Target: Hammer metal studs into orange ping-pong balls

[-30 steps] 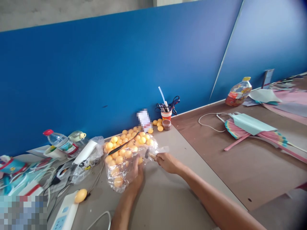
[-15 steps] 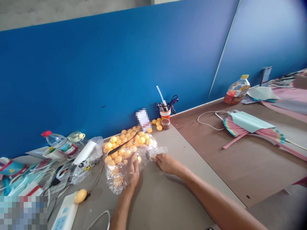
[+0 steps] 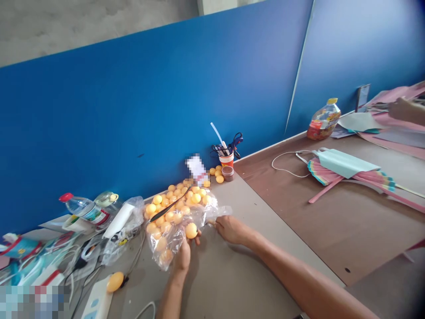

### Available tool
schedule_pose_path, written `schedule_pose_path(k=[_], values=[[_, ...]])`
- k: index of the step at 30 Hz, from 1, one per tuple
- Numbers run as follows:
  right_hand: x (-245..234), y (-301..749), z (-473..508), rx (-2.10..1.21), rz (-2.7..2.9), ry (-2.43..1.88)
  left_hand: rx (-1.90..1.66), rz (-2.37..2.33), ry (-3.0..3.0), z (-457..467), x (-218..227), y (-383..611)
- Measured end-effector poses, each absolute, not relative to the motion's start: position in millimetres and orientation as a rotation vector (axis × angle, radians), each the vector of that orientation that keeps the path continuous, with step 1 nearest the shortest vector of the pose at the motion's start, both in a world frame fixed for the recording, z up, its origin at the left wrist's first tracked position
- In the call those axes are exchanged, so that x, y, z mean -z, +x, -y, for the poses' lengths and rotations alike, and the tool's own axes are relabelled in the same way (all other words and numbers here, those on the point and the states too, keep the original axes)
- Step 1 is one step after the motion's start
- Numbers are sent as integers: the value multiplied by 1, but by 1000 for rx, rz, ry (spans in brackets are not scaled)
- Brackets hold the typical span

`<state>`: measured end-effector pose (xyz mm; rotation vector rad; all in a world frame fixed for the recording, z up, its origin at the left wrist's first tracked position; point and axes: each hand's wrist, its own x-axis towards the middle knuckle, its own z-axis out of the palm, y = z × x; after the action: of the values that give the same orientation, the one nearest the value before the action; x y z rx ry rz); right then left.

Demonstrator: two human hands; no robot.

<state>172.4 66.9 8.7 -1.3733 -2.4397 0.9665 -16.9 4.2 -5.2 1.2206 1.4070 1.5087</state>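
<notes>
My left hand [image 3: 185,254] is closed around an orange ball [image 3: 191,230], with a small dark spot at its lower side, at the near edge of a clear plastic bag [image 3: 175,243]. Many more orange balls [image 3: 169,216] fill the bag, and a thin black strip [image 3: 171,206] lies across them. To the right of the bag, my right hand [image 3: 230,229] is closed with its fingertips pinched together; a small thing seems to stick out of them, too unclear to name.
Left of the bag lie a red-capped bottle [image 3: 84,208], a wrapped white roll [image 3: 118,220] and cables. Another orange ball [image 3: 114,282] rests on a power strip [image 3: 98,301]. Behind stands a cup of tools [image 3: 226,158]. At right are a pleated pink piece [image 3: 327,172] and another person's hand [image 3: 407,110].
My left hand has turned, and the orange ball now shows clearly in its fingers. My right hand shifted only slightly. Another person's hand has come into view at far right.
</notes>
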Motion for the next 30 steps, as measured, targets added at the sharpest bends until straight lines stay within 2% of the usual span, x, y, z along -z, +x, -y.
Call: schedule_pose_path(k=[3, 7, 11, 15, 19, 24, 30], values=[[-11, 172, -66, -919, 2483, -1386, -1442, -1122, 816, -2, -4, -2], [-12, 172, -65, -829, 2537, -1370, -1314, -991, 585, 4, -12, 6], [-10, 171, -66, -735, 2614, -1302, -1138, -959, 662, 9, -16, 9], [-7, 169, -69, -392, 2874, -1101, -966, -919, 790, 12, -15, 11], [-2, 168, -70, -276, 2961, -996, -932, -941, 880, 13, -11, 11], [-4, 171, -69, -440, 2870, -1095, -937, -1161, 1206, 11, -7, 3], [-10, 170, -67, -722, 2627, -1334, -1182, -1497, 1546, 5, -1, -8]])
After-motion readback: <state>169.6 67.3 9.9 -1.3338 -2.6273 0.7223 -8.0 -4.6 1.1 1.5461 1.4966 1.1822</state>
